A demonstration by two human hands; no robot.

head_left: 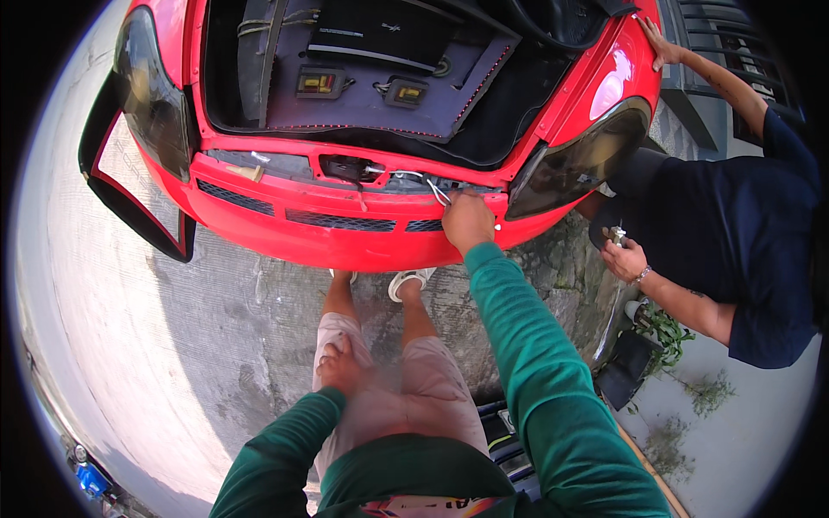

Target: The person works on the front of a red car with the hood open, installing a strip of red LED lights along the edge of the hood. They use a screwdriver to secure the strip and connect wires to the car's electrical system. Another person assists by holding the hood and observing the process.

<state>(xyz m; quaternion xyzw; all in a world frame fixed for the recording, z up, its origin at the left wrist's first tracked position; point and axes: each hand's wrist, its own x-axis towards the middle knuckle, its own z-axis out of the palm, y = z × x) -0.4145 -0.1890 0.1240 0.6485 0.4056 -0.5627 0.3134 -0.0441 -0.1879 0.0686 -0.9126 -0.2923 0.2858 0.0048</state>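
My right hand (pixel 469 220) is closed at the edge of a red car's opening, right of centre. A white wire (pixel 436 190) runs from the latch recess (pixel 345 168) into its fingers; the fingertips are partly hidden. My left hand (pixel 342 366) lies on my thigh with its fingers apart, holding nothing. Below the latch recess, the red bumper (pixel 337 246) carries dark mesh grilles (pixel 341 222). A small tan piece (pixel 246 173) rests on the grey strip to the left of the latch.
The open compartment holds a black amplifier-like box (pixel 384 34) and two small yellow-and-red components (pixel 319 83). At right a co-worker in a dark shirt (pixel 717 233) rests one hand (pixel 661 45) on the car; the other (pixel 623 259) holds a small metal piece. A black-edged panel (pixel 129 181) stands left.
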